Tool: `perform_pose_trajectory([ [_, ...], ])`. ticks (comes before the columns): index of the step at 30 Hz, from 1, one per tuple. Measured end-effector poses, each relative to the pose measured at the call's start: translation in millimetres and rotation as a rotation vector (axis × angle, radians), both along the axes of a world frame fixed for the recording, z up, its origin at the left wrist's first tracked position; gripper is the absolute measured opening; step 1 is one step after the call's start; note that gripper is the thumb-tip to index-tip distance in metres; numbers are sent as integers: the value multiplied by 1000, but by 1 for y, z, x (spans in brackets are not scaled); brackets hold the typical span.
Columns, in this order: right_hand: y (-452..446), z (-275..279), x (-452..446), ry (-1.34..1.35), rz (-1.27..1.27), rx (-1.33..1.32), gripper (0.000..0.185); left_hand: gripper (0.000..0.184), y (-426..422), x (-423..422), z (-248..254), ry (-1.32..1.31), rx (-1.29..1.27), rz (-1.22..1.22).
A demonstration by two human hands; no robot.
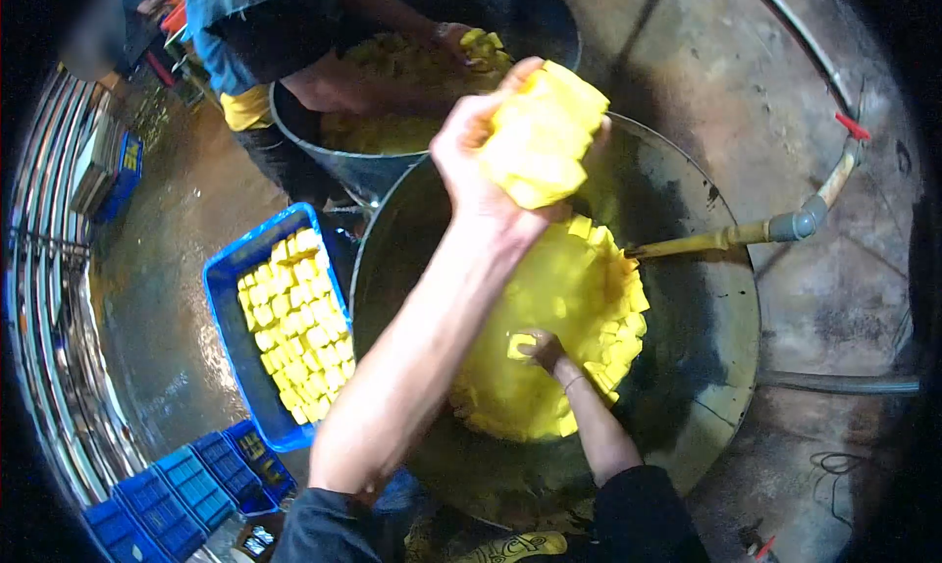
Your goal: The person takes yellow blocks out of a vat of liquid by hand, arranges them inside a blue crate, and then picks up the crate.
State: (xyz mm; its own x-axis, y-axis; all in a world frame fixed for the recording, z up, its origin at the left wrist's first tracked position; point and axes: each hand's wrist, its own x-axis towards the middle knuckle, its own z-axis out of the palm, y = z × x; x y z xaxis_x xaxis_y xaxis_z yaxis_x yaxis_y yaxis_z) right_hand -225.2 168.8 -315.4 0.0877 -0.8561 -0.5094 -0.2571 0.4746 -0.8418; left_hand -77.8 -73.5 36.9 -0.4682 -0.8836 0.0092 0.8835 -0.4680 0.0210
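My left hand (473, 156) is raised over the large round metal vat (731, 352), its fingers wrapped round a cluster of yellow blocks (549, 131). Lower down, my right hand (546, 351) reaches into the vat and grips a single yellow block (522, 345) at the surface of cloudy yellow liquid. Many yellow blocks (623, 342) are heaped around the vat's right inner side. Left of the vat, a blue crate (224, 313) holds rows of yellow blocks (299, 332).
A co-worker (265, 33) bends over a second vat (343, 158), one hand on yellow blocks. A pipe (731, 237) reaches over my vat's right rim. Empty blue crates (191, 485) line the lower left; another blue crate (123, 180) stands by metal rails (39, 269).
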Motion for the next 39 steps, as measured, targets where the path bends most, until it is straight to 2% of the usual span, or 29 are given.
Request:
perform_pose_trajectory([
  [2, -26, 88, 30, -273, -138, 193, 47, 44, 10, 54, 15, -22, -5, 71],
  [4, -53, 173, 61, -413, 15, 163, 39, 46, 22, 106, 14, -58, -39, 148],
  [5, -61, 203, 78, -298, 90, 29, 36, 46, 30, 131, 9, -65, -9, 193],
  [6, -66, 237, 100, -441, 99, -14, 32, 46, 38, 154, 2, -71, 21, 241],
  [7, -73, 281, 122, -435, 178, 62, 36, 45, 46, 176, -8, -62, 58, 271],
  [10, -69, 361, 197, -287, 161, -212, 40, 45, 79, 230, -49, -106, 49, 309],
  [12, -67, 385, 242, -163, 293, -311, 37, 44, 102, 252, -83, -199, 166, 335],
  [13, -68, 388, 265, -53, 376, -436, 36, 44, 118, 260, -85, -339, 248, 333],
  [15, -68, 369, 307, 220, 496, -664, 32, 43, 146, 280, -104, -266, 280, 240],
  [16, -67, 362, 326, 476, 527, -729, 46, 42, 159, 287, -109, -200, 347, 230],
  [18, -67, 348, 361, 568, 421, -714, 65, 40, 184, 308, -140, -117, 404, 149],
  [19, -64, 332, 372, 561, 444, -712, 81, 40, 192, 318, -140, -146, 371, 158],
  [20, -64, 301, 379, 557, 460, -696, 81, 40, 198, 327, -157, -141, 391, 166],
  [22, -66, 230, 388, 171, 617, -545, 70, 56, 211, 340, -203, -94, 589, 205],
  [23, -71, 215, 394, 158, 656, -350, 65, 73, 212, 356, -192, -193, 596, 133],
  [24, -77, 201, 400, 143, 689, -158, 59, 73, 213, 368, -193, -255, 637, 81],
  [26, -85, 163, 411, 4, 536, 209, 46, 73, 214, 385, -225, -392, 645, -83],
  [27, -79, 124, 410, 107, 404, 144, 48, 74, 210, 391, -240, -424, 562, -51],
  [28, -78, 123, 420, 324, 407, 179, 59, 70, 211, 396, -261, -618, 549, -16],
  [30, -57, 99, 444, 779, 464, 174, 70, 67, 217, 411, -298, -1119, 611, -261],
  [31, -35, 55, 446, 893, 463, 212, 70, 67, 229, 410, -328, -1130, 603, -274],
  [32, -14, 18, 446, 1006, 458, 249, 69, 67, 243, 405, -363, -1439, 398, -392],
  [33, -3, 21, 449, 932, 399, 242, 61, 67, 246, 406, -383, -1736, 163, -506],
  [34, -3, 13, 453, 971, 360, 229, 58, 67, 241, 410, -387, -1745, 135, -525],
  [36, -27, 7, 430, 759, 646, 325, 56, 73, 230, 404, -393, -1669, 176, -786],
  [38, -39, 21, 409, 536, 526, 402, 58, 72, 232, 393, -359, -1578, 164, -529],
  [39, -41, 60, 395, 462, 472, 253, 56, 63, 234, 404, -435, -1846, 151, -610],
])
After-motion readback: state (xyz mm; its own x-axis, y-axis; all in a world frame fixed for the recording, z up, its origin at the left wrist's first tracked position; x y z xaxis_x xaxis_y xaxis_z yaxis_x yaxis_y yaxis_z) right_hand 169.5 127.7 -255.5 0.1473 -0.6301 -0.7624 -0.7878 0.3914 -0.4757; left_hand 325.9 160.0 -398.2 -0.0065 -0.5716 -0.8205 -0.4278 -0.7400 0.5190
